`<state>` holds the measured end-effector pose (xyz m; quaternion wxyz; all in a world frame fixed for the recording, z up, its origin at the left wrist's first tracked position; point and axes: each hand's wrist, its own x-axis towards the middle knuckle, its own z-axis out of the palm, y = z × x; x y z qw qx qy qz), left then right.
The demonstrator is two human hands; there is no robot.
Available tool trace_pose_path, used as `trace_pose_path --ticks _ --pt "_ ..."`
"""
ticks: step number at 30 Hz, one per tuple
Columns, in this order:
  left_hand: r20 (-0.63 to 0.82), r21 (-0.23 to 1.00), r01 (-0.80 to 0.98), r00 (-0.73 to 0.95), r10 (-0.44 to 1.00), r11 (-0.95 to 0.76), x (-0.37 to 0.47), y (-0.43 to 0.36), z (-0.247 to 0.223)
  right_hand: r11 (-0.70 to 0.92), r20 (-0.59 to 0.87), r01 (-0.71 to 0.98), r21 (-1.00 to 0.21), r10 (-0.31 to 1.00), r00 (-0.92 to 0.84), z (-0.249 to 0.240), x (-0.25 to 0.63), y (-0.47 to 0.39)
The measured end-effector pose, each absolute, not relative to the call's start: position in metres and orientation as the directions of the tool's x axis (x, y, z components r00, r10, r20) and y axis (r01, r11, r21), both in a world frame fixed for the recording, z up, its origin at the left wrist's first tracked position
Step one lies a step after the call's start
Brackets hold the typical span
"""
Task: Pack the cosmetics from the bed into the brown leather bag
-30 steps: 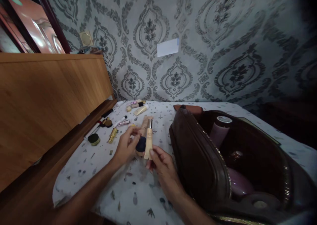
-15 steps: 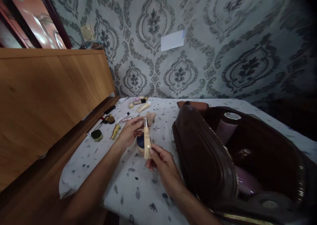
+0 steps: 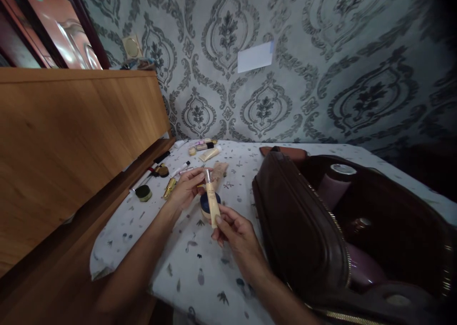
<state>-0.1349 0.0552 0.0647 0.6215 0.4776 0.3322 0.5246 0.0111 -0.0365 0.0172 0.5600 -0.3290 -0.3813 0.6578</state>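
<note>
A slim cream-coloured tube [image 3: 212, 198] with a silvery cap is held upright, slightly tilted, between both hands. My left hand [image 3: 187, 187] pinches it near the cap. The fingers of my right hand [image 3: 233, 227] grip its lower end. Behind the tube, a jar with a dark blue lid [image 3: 204, 203] stands on the patterned cloth, partly hidden. Just beyond lies a beige tube or packet [image 3: 220, 171]. Left of my left hand are a gold tube [image 3: 169, 188] and a round pot with a dark green lid [image 3: 143, 193].
An open dark brown bag [image 3: 296, 220] with bottles inside fills the right side. More cosmetics, including a cream tube [image 3: 210, 154], lie towards the wall. A wooden cabinet [image 3: 82, 144] borders the left. A brown flat case [image 3: 285, 152] lies behind the bag.
The view has shifted slightly, so the scene sits a little further right. The held tube leans a bit more to the left at its cap end; both hands keep their grip.
</note>
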Motion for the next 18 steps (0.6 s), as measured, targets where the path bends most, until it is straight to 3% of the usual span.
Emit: trace_pose_path --ticks 18 --pt "0.113 0.942 -0.326 0.104 0.988 -0.074 -0.138 0.059 0.061 -0.129 -0.055 -0.465 -0.876 0.984 -0.169 0.027 0.013 -0.043"
